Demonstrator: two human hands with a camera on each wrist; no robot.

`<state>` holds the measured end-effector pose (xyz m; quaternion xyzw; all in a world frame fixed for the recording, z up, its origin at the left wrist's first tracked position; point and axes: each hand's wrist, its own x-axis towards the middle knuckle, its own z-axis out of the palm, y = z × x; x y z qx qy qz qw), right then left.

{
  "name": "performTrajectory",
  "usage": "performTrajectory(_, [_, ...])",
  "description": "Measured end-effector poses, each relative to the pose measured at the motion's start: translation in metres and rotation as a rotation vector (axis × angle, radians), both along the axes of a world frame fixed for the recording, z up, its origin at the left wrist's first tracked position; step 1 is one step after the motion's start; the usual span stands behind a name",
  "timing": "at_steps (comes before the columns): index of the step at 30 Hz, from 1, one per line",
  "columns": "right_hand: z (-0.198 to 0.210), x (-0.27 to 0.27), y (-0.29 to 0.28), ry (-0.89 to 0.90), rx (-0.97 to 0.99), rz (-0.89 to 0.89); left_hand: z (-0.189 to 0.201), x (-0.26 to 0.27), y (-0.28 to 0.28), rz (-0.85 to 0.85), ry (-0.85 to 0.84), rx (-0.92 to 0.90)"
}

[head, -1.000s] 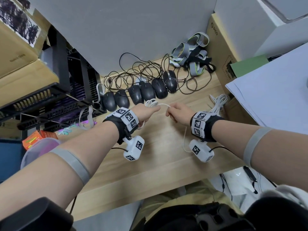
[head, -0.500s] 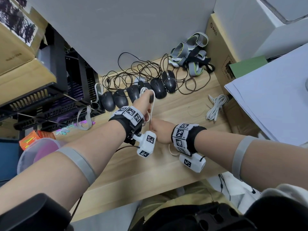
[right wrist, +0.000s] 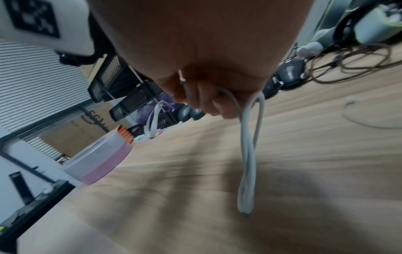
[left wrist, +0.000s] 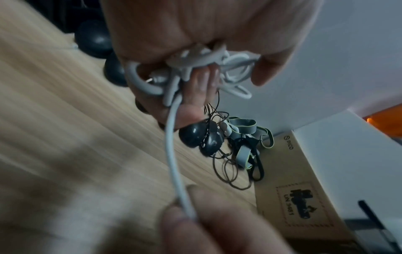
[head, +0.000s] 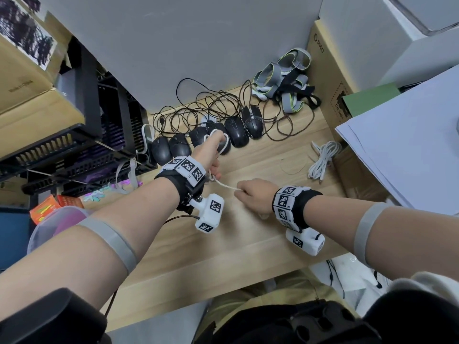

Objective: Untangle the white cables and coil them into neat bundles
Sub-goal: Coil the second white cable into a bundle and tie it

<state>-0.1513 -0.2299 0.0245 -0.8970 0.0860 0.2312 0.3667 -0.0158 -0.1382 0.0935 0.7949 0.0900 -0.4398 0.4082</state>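
My left hand (head: 211, 155) is raised over the wooden desk (head: 223, 239) and grips a bunch of white cable loops (left wrist: 195, 68). A taut stretch of the same white cable (head: 224, 184) runs from it down to my right hand (head: 253, 194), which pinches it in curled fingers. In the right wrist view the cable's free end hangs from the right hand (right wrist: 208, 96) as a long loop (right wrist: 250, 154) down to the desk. A second white cable bundle (head: 323, 160) lies coiled at the right of the desk, apart from both hands.
Several black mice (head: 236, 131) with tangled dark cords (head: 211, 105) line the back of the desk. Grey straps (head: 285, 78) lie at the back right beside a cardboard box (head: 327, 90). Black trays (head: 74, 150) stand at the left, a pink-lidded tub (head: 57, 219) by the front left edge.
My right hand has drawn back to the right and toward me, pulling a length of cable taut out from the left hand's loops. The left hand stays raised with the bunch.
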Motion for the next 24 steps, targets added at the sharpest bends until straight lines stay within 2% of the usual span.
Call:
performTrajectory(4, [0.001, 0.009, -0.026, -0.135, -0.119, -0.185, -0.01, 0.004, 0.012, -0.422, -0.175, 0.288])
performTrajectory(6, [0.004, 0.016, -0.034, -0.154, -0.132, -0.272, -0.013, 0.002, 0.016, -0.54, -0.181, 0.337])
performTrajectory(7, [0.007, 0.02, -0.037, -0.145, -0.108, -0.3, -0.013, 0.001, 0.017, -0.549, -0.167, 0.328])
performTrajectory(10, [0.011, 0.032, -0.043, -0.13, -0.032, -0.356, -0.013, -0.003, 0.014, -0.409, -0.023, 0.142])
performTrajectory(11, [0.012, 0.035, -0.044, -0.117, -0.013, -0.379, -0.012, -0.004, 0.012, -0.411, 0.007, 0.106])
performTrajectory(13, [0.01, 0.039, -0.045, -0.103, 0.021, -0.435, -0.008, -0.004, 0.008, -0.528, -0.03, 0.111])
performTrajectory(17, [0.005, 0.038, -0.05, -0.089, 0.027, -0.52, -0.002, 0.0, 0.004, -0.74, -0.138, 0.318])
performTrajectory(24, [-0.003, 0.033, -0.044, -0.055, 0.056, -0.536, -0.009, -0.005, -0.002, -0.501, -0.108, 0.311])
